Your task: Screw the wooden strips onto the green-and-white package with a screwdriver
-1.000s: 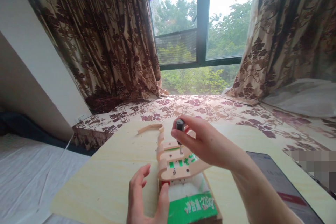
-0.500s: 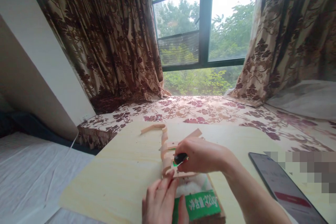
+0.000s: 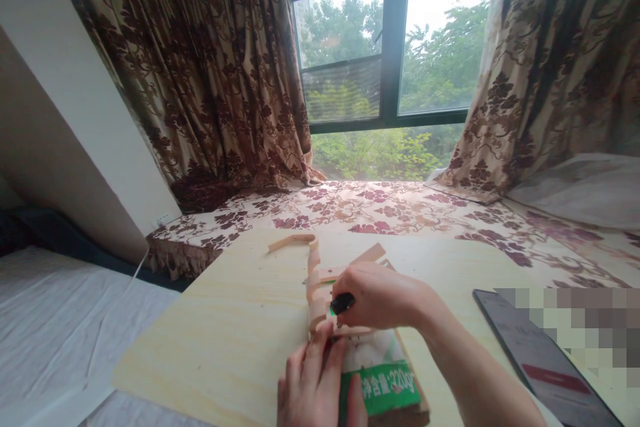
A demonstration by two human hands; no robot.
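Observation:
My right hand (image 3: 373, 297) is closed round a black-handled tool (image 3: 343, 303), whose tip is hidden, above a pinkish-tan strip structure. The curled strip (image 3: 313, 280) runs up the left side of a flat block, and its bent end (image 3: 293, 241) lies on the board. Another flat strip (image 3: 369, 254) slants out behind my right hand. Under the strips lies a block with a green and white printed label (image 3: 385, 388). My left hand (image 3: 317, 380) rests on the block's left edge with fingers extended, its fingertips touching the strip's near end.
A pale wood-grain board (image 3: 215, 320) carries the work. At the right lies a dark tablet or phone (image 3: 530, 360), partly pixelated. Behind are a floral-covered ledge (image 3: 380, 207), patterned curtains (image 3: 225, 80) and a window (image 3: 390, 47). Grey bedding (image 3: 65, 320) is at the left.
My left hand has shifted slightly right over the block. The black tool in my right hand has tilted a little, while the strips and block look nearly unmoved.

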